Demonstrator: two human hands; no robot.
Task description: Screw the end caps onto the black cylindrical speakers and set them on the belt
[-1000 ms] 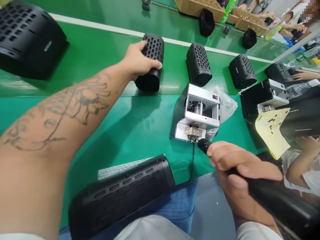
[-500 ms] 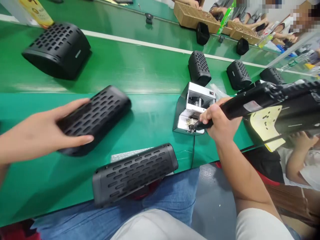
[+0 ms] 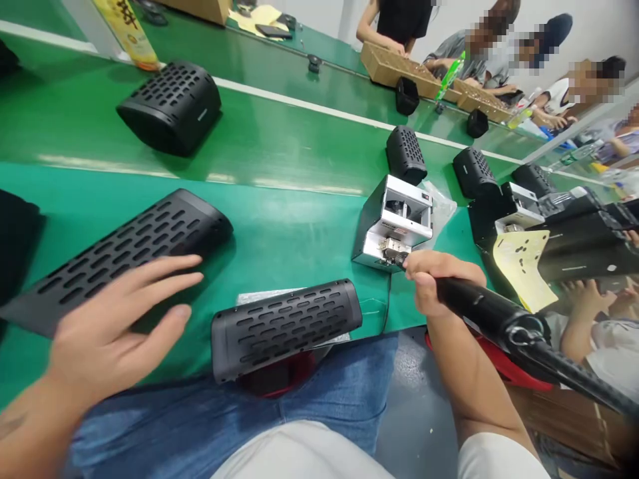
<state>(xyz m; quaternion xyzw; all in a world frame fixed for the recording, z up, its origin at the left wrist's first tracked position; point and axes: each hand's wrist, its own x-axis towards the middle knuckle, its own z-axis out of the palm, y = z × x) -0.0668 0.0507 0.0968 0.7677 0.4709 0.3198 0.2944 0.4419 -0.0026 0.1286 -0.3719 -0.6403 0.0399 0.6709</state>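
Note:
My right hand [image 3: 433, 278] grips a black electric screwdriver [image 3: 486, 307] near its front end. Its tip is at the front of a grey screw feeder [image 3: 404, 229]; the exact contact is too small to make out. My left hand [image 3: 114, 322], fingers spread, is over the near side of a black slotted speaker housing [image 3: 144, 243] lying on the green table [image 3: 294, 233]. Whether the fingers touch it I cannot tell. A second slotted housing [image 3: 289, 329] lies at the table's front edge, partly on a pale grey pad [image 3: 269, 295].
More black speakers stand along the green line, among them one at the left [image 3: 172, 110] and one behind the feeder [image 3: 407, 154]. A dark object [image 3: 17, 233] sits at the left edge. Co-workers sit opposite and at the right, by a yellow sheet [image 3: 522, 263].
My left hand has loosened from the left housing and come nearer, fingers now spread. That housing lies further left. The screwdriver's rear end has swung down; its tip stays at the feeder. The view has shifted.

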